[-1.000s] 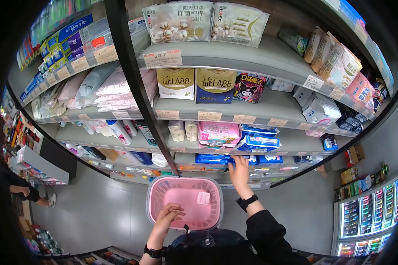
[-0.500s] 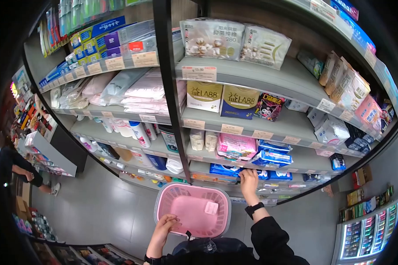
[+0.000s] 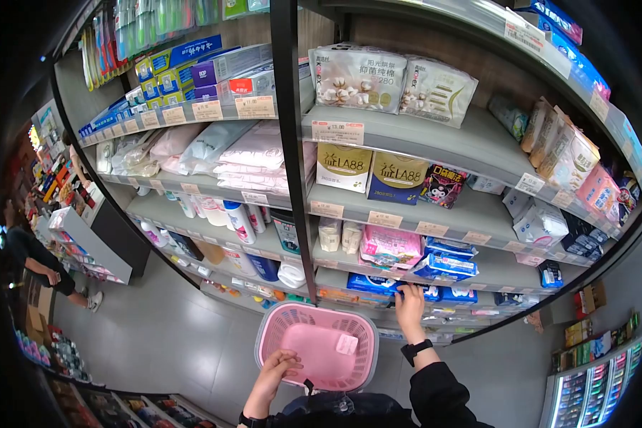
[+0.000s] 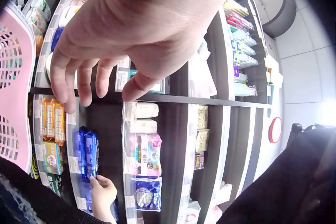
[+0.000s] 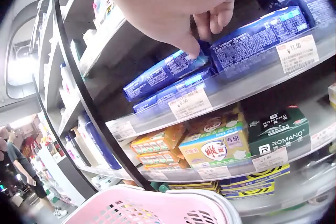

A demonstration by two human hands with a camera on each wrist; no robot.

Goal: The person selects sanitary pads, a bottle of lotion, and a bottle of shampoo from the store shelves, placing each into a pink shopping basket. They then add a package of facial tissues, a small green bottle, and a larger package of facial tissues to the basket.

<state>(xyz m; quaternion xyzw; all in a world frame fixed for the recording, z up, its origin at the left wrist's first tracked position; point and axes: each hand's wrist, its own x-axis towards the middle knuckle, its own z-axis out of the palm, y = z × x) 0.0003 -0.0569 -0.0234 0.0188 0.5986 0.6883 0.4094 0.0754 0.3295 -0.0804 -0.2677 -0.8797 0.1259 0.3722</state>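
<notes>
My right hand [image 3: 410,314] reaches to a low shelf of blue sanitary pad packs [image 3: 371,283]. In the right wrist view, the thumb of that hand [image 5: 178,3] lies at the end of the upper pack [image 5: 163,77] of a stack of two, with the fingers curled behind it, pinching it. A second stack stands just right of the fingers. My left hand [image 3: 272,374] hangs loosely curled over the near left rim of a pink basket [image 3: 368,342], holding nothing. Close up in the left wrist view, the left hand's fingers [image 4: 86,85] point down, apart.
Soap packs [image 5: 157,145] and a yellow box [image 5: 215,142] fill the shelf below, beside a dark green ROMANO box [image 5: 278,132]. A black upright post [image 3: 292,143] divides the shelving. Pink packs [image 3: 391,246] sit one shelf above. A person [image 3: 46,264] stands far left.
The head view has swung, so shelves and basket appear shifted right and down. My right hand stays at the blue packs, its fingers more curled. The left hand stays over the basket.
</notes>
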